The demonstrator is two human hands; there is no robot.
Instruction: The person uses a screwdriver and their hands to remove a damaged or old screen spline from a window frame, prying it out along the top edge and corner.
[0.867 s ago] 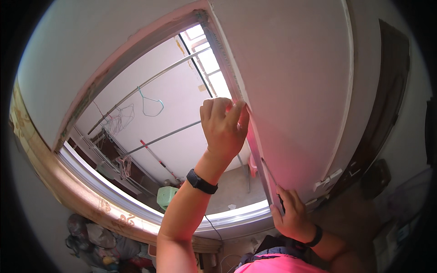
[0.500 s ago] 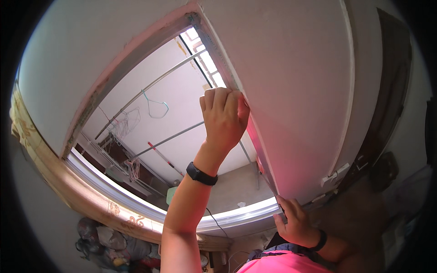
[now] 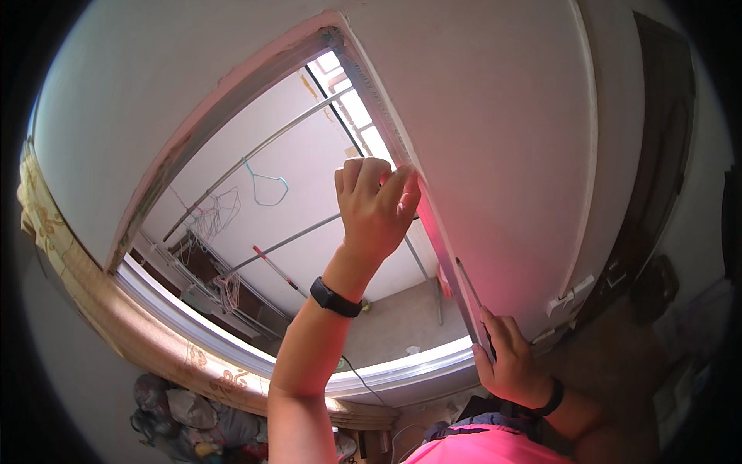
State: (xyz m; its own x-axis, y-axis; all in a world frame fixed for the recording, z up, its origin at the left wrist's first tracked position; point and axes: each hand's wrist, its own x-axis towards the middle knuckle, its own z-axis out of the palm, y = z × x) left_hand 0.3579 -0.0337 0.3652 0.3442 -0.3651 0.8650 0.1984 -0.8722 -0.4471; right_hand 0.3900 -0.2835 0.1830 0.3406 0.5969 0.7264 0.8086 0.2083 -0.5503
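My left hand, with a dark watch on its wrist, is raised to the right side of the window opening. Its fingers are curled, and thumb and forefinger come together at the jamb; whatever they pinch is hidden. Lower down on the right, my right hand is closed round a slim tool with a narrow, pointed metal blade. The blade points up along the wall edge beside the jamb. Most of the tool's handle is covered by my fingers.
Beyond the opening are metal rails, a teal hanger and a bunch of wire hangers. A white sill track and a patterned curtain run below. Filled bags lie lower left. A dark door stands right.
My right hand has shifted slightly right and down, and the tool's blade now shows above it. My left hand has dropped a little, its fingers loosening slightly.
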